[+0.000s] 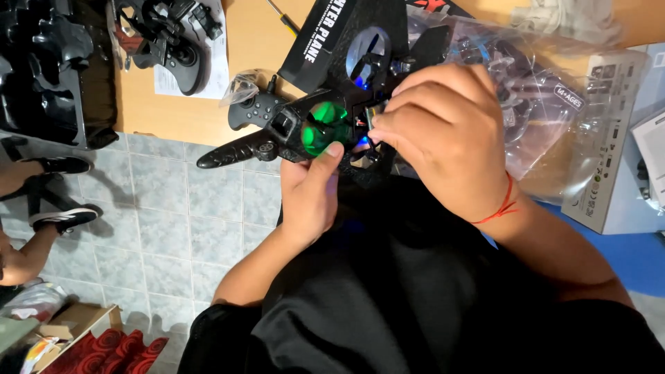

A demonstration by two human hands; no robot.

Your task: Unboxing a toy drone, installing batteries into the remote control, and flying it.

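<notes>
Two hands hold a black toy plane [305, 131] with a green-lit rotor: left hand [310, 197] fingers wrapped beneath it, thumb on the rotor; right hand [443, 131] fingers pinched narrow on its middle. Beyond the fingers, a black controller [255, 111] lies on the wooden surface [253, 41].

One head-worn view looks steeply down, close over the wooden table edge [208, 114] at twelve o'clock, the grey floor tiles [180, 221] at eight o'clock and the wearer's black-clothed lap [388, 305] at six o'clock.
</notes>
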